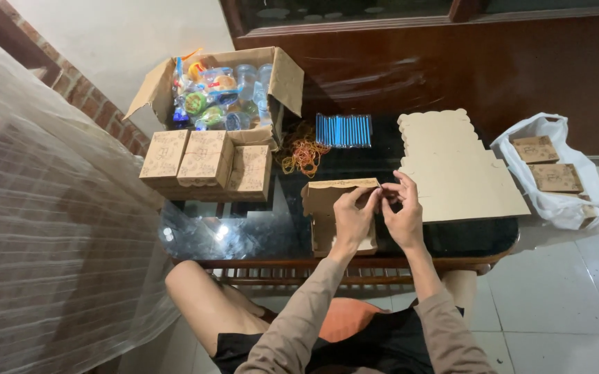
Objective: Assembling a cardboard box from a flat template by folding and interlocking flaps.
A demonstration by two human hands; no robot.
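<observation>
While fingertips meet, both hands — left hand (352,218), right hand (404,216) — pinch cardboard box (327,208).

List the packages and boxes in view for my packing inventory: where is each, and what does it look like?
Half-folded box: table front, brown card, held by the left hand and right hand.
Three closed boxes: table left, square, brown, patterned lids.
Open carton: behind them, brown, holding colourful items and clear containers.
Flat box blanks: table right, tan, scalloped edges.
White plastic bag: floor, right, holding brown boxes.

matt cardboard box (337,208), glossy glass table (244,235)
</observation>
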